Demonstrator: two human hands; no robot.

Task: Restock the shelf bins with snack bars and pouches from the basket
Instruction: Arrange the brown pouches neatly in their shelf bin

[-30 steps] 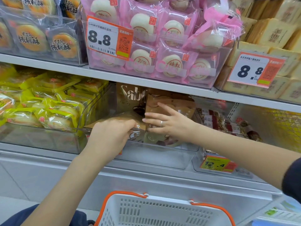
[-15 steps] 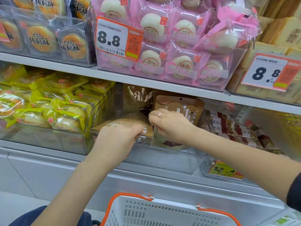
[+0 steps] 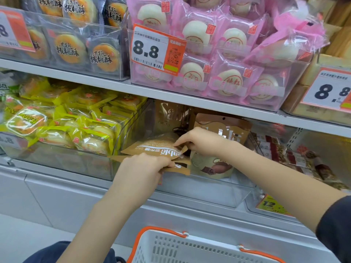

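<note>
Brown snack pouches lie stacked flat at the front of a clear shelf bin on the lower shelf. My left hand grips the near edge of the stack. My right hand pinches the top pouch's right corner. Behind my right hand another brown pouch stands upright in the same bin, and one more stands further back. The white basket with orange handles sits below at the bottom edge; its contents are hidden.
Yellow wrapped cakes fill the bin to the left, and bars in clear wrap fill the bin to the right. The upper shelf overhangs closely, carrying pink bun packs and orange pastry packs.
My right hand has moved from the upright pouch to the flat pouches' corner. The flat pouches have slid forward and to the right. The view has moved closer to the shelf.
</note>
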